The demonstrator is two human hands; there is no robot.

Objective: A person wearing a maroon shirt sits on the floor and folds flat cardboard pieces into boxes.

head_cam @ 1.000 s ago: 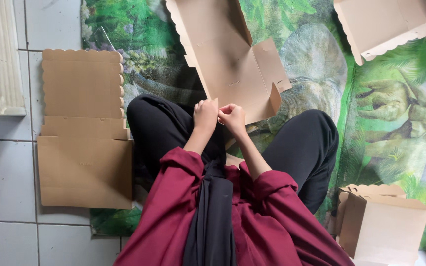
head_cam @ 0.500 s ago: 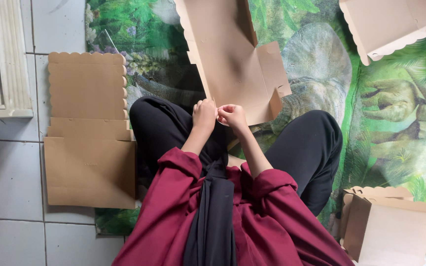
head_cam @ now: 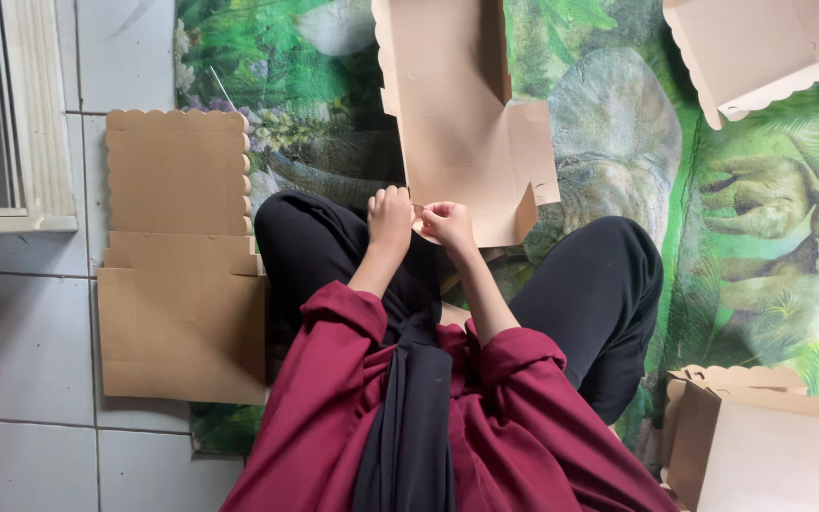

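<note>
The carton (head_cam: 466, 114) had shifted slightly; both hands pinched its near edge. Left hand (head_cam: 390, 217) and right hand (head_cam: 447, 224) were folding a flap, which wanted firm creasing.

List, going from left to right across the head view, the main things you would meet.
White window frame → flat stack of scallop-edged cardboard sheets → left hand → right hand, both at the near edge of the unfolded cardboard box blank → folded-up cardboard box at lower right.
</note>
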